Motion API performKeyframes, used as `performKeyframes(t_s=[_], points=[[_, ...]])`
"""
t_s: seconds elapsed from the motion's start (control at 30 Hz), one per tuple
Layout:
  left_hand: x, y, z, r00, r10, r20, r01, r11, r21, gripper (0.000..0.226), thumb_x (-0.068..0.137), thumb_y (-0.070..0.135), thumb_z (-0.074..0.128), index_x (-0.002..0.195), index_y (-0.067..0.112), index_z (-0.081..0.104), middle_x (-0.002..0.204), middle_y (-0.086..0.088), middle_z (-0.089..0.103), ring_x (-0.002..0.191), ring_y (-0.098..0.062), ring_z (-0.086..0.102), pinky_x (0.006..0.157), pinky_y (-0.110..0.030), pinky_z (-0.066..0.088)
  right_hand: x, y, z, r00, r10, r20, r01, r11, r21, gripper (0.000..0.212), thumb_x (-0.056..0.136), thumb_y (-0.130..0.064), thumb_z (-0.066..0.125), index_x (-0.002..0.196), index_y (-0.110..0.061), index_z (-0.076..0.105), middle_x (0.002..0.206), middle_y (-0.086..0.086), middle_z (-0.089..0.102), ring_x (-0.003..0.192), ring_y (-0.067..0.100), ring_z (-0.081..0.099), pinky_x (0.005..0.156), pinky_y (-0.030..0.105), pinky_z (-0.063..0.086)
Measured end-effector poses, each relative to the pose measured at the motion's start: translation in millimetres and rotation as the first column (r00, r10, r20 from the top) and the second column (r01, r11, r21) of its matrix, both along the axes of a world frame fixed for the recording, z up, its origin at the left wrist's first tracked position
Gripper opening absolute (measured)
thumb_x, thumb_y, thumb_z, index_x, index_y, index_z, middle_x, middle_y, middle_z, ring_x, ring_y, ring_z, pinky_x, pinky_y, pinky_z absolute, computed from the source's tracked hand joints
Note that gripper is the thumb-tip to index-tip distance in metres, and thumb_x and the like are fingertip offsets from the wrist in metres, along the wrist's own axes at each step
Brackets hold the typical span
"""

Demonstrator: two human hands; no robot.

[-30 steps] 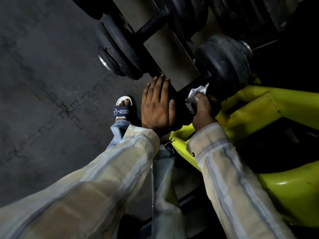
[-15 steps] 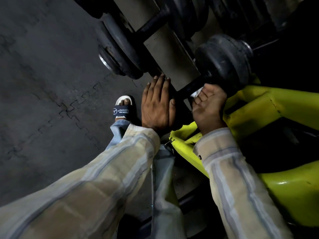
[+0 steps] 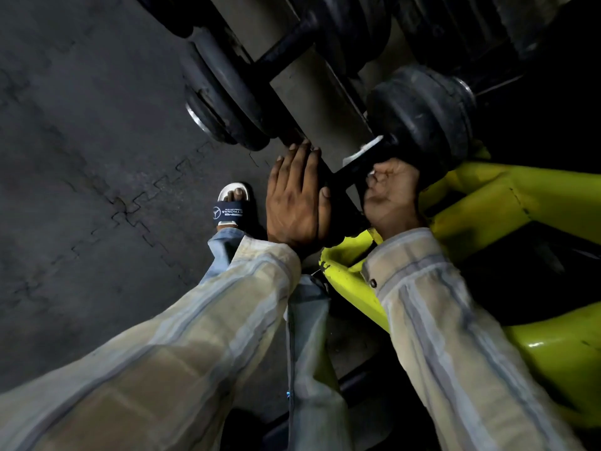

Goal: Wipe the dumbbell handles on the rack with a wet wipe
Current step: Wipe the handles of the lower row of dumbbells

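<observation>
Two hands work at a dumbbell [image 3: 419, 112] on the rack's [image 3: 325, 96] lower shelf. The right hand [image 3: 392, 193] curls round the dark handle [image 3: 351, 169] w/ a white wet wipe [image 3: 366, 148] showing above the fingers; the left hand [image 3: 294, 198] lies flat, fingers straight & together, against the near weight end. Yellow frame [image 3: 471, 203] at right.

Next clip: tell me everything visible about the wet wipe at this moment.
The wet wipe is white, thin and crumpled, draped over the dark dumbbell handle right beside the black rubber weight head. Only a narrow strip shows on top of the bar, plus a small white scrap by the fingers of the right hand, which curls around the handle from below. The rest is hidden in that grip. The left hand does not touch it.
</observation>
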State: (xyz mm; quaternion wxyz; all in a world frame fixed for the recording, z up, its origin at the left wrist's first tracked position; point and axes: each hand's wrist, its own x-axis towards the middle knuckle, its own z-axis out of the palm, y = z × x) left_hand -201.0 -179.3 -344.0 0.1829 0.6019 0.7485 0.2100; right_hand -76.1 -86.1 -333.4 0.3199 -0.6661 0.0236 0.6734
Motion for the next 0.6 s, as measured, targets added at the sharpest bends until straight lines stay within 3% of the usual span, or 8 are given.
performKeyframes(t_s=[0.13,0.23,0.27,0.33,0.4,0.5,0.53,0.6], points=[[-0.7,-1.0,-2.3,1.0,0.0,-0.011,0.0,1.0,-0.004,0.063,0.098,0.038,0.03,0.144,-0.001,0.05,0.153,-0.02,0.046,0.142,-0.037,0.042,0.117,-0.052,0.031,-7.5,-11.4,2.9,0.926,0.366,0.088,-0.361,0.93,-0.067,0.015,0.079,0.002,0.045,0.071,-0.009,0.05,0.062,0.005,0.056,0.058,0.018,0.053,0.061,0.022,0.047],[-0.4,-0.8,-4.0,1.0,0.008,-0.01,-0.008,1.0,0.0,0.064,0.098,0.038,0.029,0.144,-0.001,0.05,0.154,-0.019,0.046,0.143,-0.036,0.042,0.118,-0.051,0.03,1.5,-26.5,6.5,0.826,0.501,0.258,-0.518,0.855,0.0,0.027,0.088,0.007,0.043,0.085,-0.019,0.049,0.083,0.0,0.052,0.068,0.007,0.05,0.06,0.015,0.046],[-0.2,-0.6,-3.7,1.0,0.01,-0.006,-0.01,1.0,0.003,0.064,0.098,0.039,0.029,0.144,-0.001,0.05,0.154,-0.019,0.046,0.143,-0.036,0.042,0.118,-0.051,0.03,1.5,-33.1,8.0,0.801,0.503,0.326,-0.536,0.844,0.015,0.025,0.092,0.002,0.045,0.092,-0.022,0.052,0.093,0.001,0.057,0.077,0.007,0.056,0.068,0.016,0.05],[0.1,-0.7,-3.8,1.0,0.013,0.001,-0.013,1.0,0.007,0.065,0.098,0.038,0.028,0.145,-0.001,0.05,0.154,-0.019,0.046,0.144,-0.036,0.041,0.118,-0.051,0.03,-7.0,-44.6,16.1,0.726,0.47,0.502,-0.575,0.815,0.068,0.014,0.094,-0.023,0.053,0.107,-0.023,0.057,0.12,0.005,0.062,0.111,0.022,0.063,0.097,0.035,0.052],[0.1,-0.5,-4.0,1.0,0.013,0.001,-0.013,1.0,0.002,0.064,0.098,0.038,0.028,0.144,0.0,0.05,0.153,-0.019,0.046,0.144,-0.036,0.04,0.119,-0.051,0.03,-20.2,-53.4,25.7,0.648,0.471,0.599,-0.636,0.767,0.086,0.045,0.1,-0.045,0.045,0.134,-0.016,0.056,0.145,0.004,0.053,0.137,0.021,0.047,0.116,0.038,0.036],[-0.1,-0.3,-5.1,1.0,0.013,-0.006,-0.013,1.0,0.0,0.064,0.098,0.038,0.029,0.143,0.0,0.051,0.153,-0.019,0.047,0.143,-0.036,0.042,0.119,-0.051,0.03,-29.7,-59.5,36.2,0.547,0.521,0.655,-0.762,0.634,0.132,0.068,0.106,-0.054,0.019,0.161,-0.013,0.017,0.168,0.001,0.013,0.152,0.003,0.011,0.126,0.027,0.01],[0.2,-0.5,-4.6,1.0,0.013,-0.005,-0.013,1.0,0.0,0.063,0.098,0.038,0.029,0.143,0.0,0.052,0.153,-0.019,0.047,0.143,-0.036,0.042,0.119,-0.051,0.03,-26.5,-59.4,36.8,0.437,0.563,0.701,-0.84,0.534,0.095,0.076,0.102,-0.061,0.011,0.161,-0.012,0.011,0.169,0.002,0.005,0.154,0.005,0.003,0.127,0.031,0.005],[0.3,-0.1,-3.8,1.0,0.019,0.0,-0.019,1.0,0.004,0.063,0.098,0.038,0.03,0.142,-0.001,0.053,0.152,-0.02,0.048,0.143,-0.036,0.042,0.118,-0.051,0.031,-16.4,-49.4,27.6,0.051,0.577,0.815,-0.96,0.254,-0.12,0.096,0.092,-0.072,-0.003,0.16,-0.006,0.014,0.169,0.008,0.006,0.156,0.013,-0.001,0.127,0.038,0.002]])
